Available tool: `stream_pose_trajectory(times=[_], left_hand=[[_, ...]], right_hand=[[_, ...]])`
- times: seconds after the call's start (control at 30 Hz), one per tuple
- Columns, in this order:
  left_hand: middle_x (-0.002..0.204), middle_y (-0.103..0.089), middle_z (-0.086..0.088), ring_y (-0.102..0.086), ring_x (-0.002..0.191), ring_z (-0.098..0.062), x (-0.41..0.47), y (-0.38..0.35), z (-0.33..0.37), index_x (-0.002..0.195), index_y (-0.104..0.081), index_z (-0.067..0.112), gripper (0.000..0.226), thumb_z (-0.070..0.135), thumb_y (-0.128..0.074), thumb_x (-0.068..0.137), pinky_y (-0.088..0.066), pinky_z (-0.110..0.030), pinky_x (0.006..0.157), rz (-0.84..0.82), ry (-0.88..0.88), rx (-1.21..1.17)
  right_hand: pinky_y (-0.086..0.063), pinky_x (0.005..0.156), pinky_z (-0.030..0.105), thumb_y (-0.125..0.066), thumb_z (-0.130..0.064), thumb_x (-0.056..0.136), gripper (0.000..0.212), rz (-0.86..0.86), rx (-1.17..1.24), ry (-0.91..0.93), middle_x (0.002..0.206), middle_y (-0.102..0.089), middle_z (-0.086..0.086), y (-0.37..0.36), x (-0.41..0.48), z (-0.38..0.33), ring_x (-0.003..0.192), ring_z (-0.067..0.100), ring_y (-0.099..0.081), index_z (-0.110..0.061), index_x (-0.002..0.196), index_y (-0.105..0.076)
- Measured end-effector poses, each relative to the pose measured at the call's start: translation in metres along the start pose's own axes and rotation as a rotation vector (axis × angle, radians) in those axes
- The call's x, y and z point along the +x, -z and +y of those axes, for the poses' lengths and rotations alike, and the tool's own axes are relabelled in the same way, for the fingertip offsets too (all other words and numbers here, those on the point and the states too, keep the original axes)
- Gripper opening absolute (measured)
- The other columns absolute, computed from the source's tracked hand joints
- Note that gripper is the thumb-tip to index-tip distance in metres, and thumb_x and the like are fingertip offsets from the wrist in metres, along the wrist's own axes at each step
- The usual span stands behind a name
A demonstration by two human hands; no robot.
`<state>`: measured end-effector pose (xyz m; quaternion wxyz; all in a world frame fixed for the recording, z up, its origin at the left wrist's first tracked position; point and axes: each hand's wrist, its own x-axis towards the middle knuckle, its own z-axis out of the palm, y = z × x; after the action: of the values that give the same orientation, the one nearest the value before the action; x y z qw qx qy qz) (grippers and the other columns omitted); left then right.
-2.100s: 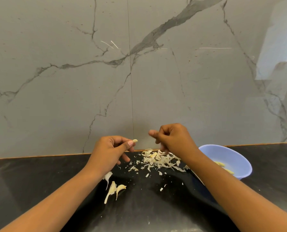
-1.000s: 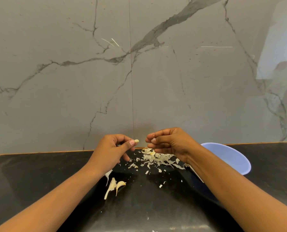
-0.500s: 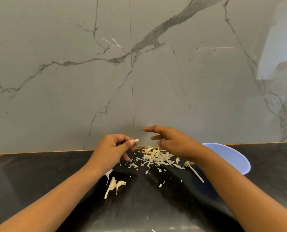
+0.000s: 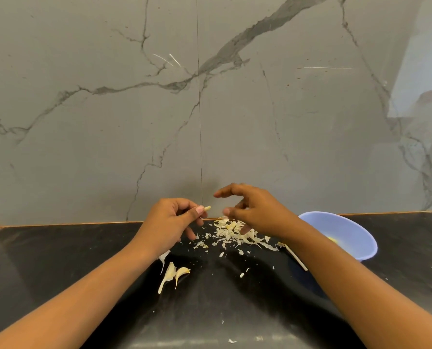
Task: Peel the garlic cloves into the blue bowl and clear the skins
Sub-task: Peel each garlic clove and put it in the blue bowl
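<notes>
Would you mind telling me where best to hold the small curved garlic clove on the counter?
Pinch the clove across its plump far end, from above: it lies flat on the counter, its near tail tapers thin, and another clove crowds its left.

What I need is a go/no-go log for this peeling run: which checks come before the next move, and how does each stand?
1. Left hand grips the garlic clove between thumb and fingers: ok.
2. Right hand free, fingers relaxed, holding nothing: ok.
3. Held clove fully peeled: cannot tell, only its tip shows beyond the grip.
4. Blue bowl on the counter, right of the skins: ok.
5. Skins cleared: not ok, they lie scattered between the hands.
6. All cloves done: not ok, two cloves lie near the left wrist.
</notes>
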<state>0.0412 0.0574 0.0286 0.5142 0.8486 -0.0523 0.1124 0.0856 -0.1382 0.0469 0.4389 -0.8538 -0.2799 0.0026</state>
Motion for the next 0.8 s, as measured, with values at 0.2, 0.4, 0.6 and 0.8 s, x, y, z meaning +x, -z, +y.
stream_pose_trajectory(times=[0.2, 0.4, 0.6, 0.8], left_hand=[[0.070, -0.071, 0.005, -0.063, 0.053, -0.011, -0.002, -0.002, 0.001, 0.085, -0.070, 0.017, 0.018, 0.025, -0.057, 0.094, -0.040, -0.009, 0.047, -0.056, -0.062, 0.043], [0.084, -0.072, 0.007, -0.068, 0.072, -0.012, -0.001, 0.000, -0.004, 0.097, -0.068, 0.022, 0.020, 0.017, -0.049, 0.099, -0.047, -0.022, 0.056, -0.069, -0.092, 0.017], [0.110, -0.069, 0.015, -0.057, 0.115, -0.001, 0.005, 0.008, -0.018, 0.128, -0.055, 0.034, 0.039, 0.010, -0.046, 0.100, -0.042, -0.030, 0.098, -0.092, -0.131, 0.148], [0.117, -0.065, 0.014, -0.055, 0.117, -0.003, 0.003, 0.011, -0.019, 0.115, -0.059, 0.039, 0.037, 0.007, -0.051, 0.097, -0.039, -0.028, 0.104, -0.139, -0.175, 0.247]], right_hand=[[-0.052, 0.051, 0.020, -0.073, -0.018, 0.083, 0.013, 0.060, 0.081, 0.057, 0.087, -0.072, 0.003, -0.014, 0.000, -0.003, 0.063, 0.002, -0.064, -0.015, 0.095, -0.071], [-0.058, 0.059, 0.024, -0.068, -0.004, 0.085, 0.008, 0.107, 0.178, -0.050, 0.087, -0.071, 0.013, 0.009, -0.010, -0.010, 0.069, 0.010, -0.067, -0.011, 0.089, -0.069], [-0.054, 0.060, 0.017, -0.064, 0.002, 0.086, 0.019, 0.144, -0.057, -0.167, 0.091, -0.071, 0.004, 0.084, -0.051, -0.008, 0.078, 0.012, -0.066, -0.017, 0.086, -0.068], [-0.058, 0.069, 0.021, -0.053, 0.006, 0.090, 0.026, -0.013, -0.279, -0.326, 0.088, -0.074, 0.002, 0.128, -0.084, 0.005, 0.082, 0.011, -0.071, -0.012, 0.089, -0.072]])
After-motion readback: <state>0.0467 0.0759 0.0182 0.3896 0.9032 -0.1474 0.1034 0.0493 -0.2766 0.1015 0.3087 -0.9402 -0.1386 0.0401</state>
